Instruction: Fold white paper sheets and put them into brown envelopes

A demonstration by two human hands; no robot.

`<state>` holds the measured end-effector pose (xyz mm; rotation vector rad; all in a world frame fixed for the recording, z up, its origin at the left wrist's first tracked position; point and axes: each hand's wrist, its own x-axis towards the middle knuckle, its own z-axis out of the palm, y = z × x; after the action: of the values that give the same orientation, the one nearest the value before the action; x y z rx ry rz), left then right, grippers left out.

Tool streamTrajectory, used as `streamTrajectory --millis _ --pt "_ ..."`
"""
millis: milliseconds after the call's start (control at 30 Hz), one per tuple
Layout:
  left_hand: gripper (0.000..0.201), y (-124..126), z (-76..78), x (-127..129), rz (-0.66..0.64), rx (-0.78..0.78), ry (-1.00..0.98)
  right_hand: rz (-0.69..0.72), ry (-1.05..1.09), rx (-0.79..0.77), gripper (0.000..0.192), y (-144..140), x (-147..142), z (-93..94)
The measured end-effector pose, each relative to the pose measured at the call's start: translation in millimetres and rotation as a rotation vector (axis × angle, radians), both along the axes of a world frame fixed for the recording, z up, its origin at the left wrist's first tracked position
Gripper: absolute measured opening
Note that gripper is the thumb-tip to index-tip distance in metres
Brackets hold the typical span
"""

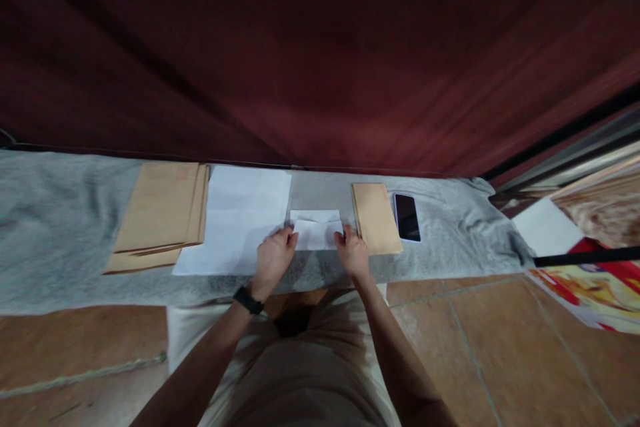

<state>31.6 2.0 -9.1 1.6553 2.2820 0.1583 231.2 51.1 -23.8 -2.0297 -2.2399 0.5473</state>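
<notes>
Your left hand (273,257) rests fingers-down, close together, on the left edge of the folded white sheet (317,229); your right hand (353,251) presses its right edge the same way, fingers curled onto the paper; the sheet lies flat on the grey cloth (60,227), directly before you. Keep both edges aligned before creasing; press evenly outward from the middle. Left of it lies the white paper stack (240,213), then brown envelopes (160,213); right of it, one brown envelope (376,217) and a phone (407,216).
</notes>
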Motion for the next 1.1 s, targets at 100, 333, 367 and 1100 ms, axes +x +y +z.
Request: streamTrajectory --millis 100,333,367,1100 --pt "0.038 5.8 4.4 1.2 0.012 -0.048 0.032 -0.014 -0.005 0.006 0.034 4.3 -2.4 -1.7" --pt "0.036 17.0 4.5 -1.8 0.054 -0.063 0.035 -0.03 -0.025 0.085 0.034 11.4 -9.4 -8.9" --pt "0.036 17.9 3.6 -1.8 0.066 -0.061 0.036 -0.033 -0.03 0.097 0.035 11.8 -10.2 -9.7" --pt "0.036 21.5 2.2 3.7 0.123 -0.026 0.073 -0.033 -0.051 0.257 0.029 20.8 -22.9 -17.2"
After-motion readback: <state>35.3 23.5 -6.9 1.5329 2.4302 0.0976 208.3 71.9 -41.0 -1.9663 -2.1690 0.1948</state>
